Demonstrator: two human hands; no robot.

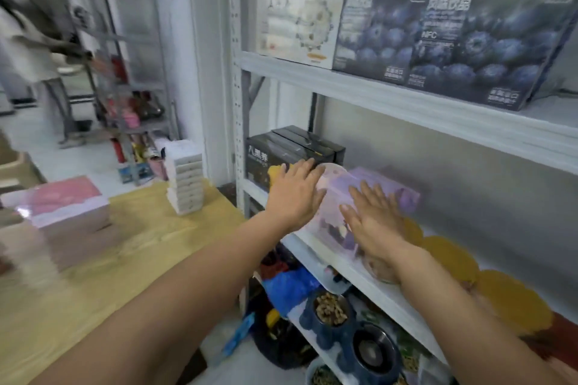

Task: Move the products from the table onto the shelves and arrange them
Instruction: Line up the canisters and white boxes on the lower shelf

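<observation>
Middle shelf (384, 300): a lilac box (403, 195) lies flat near the left end, just right of a black box (281, 147). Its long axis slants from the shelf's front edge towards the back wall; the near end sits at the front edge. Motion blur hides the print.

Hands: the left hand (294, 194) and right hand (375, 219) are apart, each palm-down on the box's top with fingers straight. Neither grips it.

Upper shelf (406, 103): a blueberry carton (453, 40) stands beside a white box (300, 19).

Bench (140, 228): stacked pink boxes (59, 206) lie at its left edge, and a white pack stack (184, 178) stands at its far edge.
</observation>
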